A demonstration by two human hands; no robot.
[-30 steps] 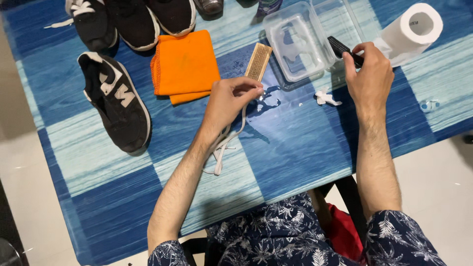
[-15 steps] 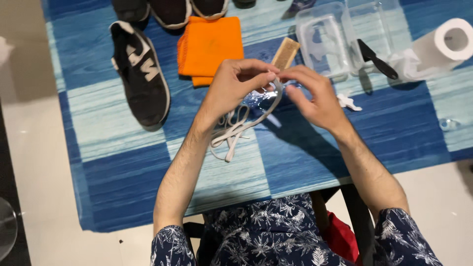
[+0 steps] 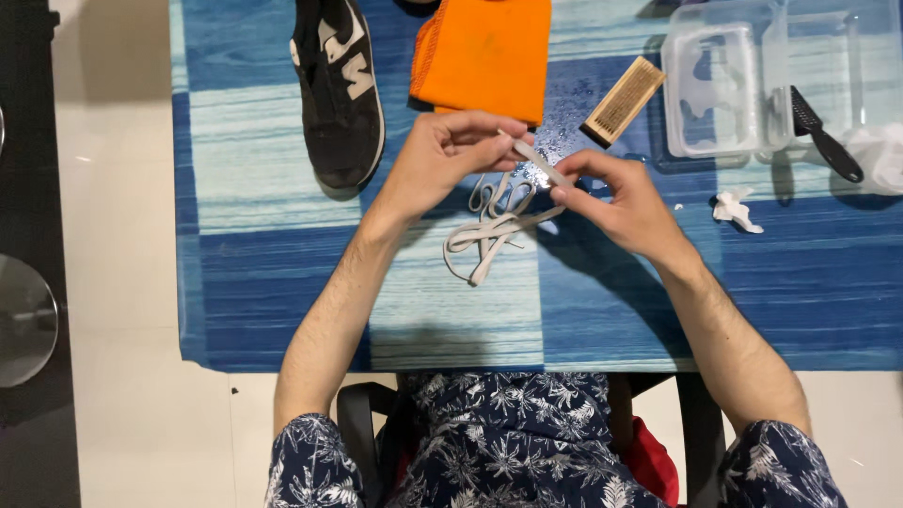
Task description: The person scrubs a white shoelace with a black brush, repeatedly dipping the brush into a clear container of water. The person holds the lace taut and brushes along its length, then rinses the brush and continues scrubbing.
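Left of our hands lies a black lace-less sneaker (image 3: 339,94) beside a folded orange cloth (image 3: 484,52). Our left hand (image 3: 442,160) and right hand (image 3: 616,193) each pinch the flat white shoelace (image 3: 494,230), stretched taut between them above the table; its remainder sits coiled below, unthreaded.

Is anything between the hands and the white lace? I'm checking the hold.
Nothing visible. The left hand and right hand both pinch the lace directly; its loops hang onto the table.
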